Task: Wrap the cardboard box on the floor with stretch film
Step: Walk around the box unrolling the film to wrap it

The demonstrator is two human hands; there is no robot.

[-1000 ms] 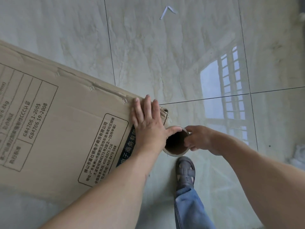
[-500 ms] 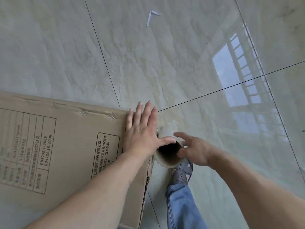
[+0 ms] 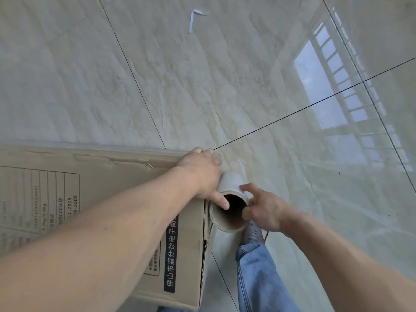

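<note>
Cardboard box (image 3: 94,199), brown and printed with black Chinese text and a specification table, lies on the glossy pale tiled floor (image 3: 225,86) at the lower left of my view. My left hand (image 3: 200,172) rests palm down on the box's upper right corner, fingers curved over the far edge, thumb stretched out to touch the inside rim of the stretch film roll (image 3: 229,206). That roll stands just beside the box's right edge, its open cardboard core facing up at me. My right hand (image 3: 263,210) grips the roll's right side, fingers curled over the rim and white outer surface. Below the roll I see my shoe (image 3: 253,233) and blue jeans leg (image 3: 258,278). A small bent white strip (image 3: 195,19) lies on the floor, well apart, near the top. A window's reflection shines on the tiles at right.
</note>
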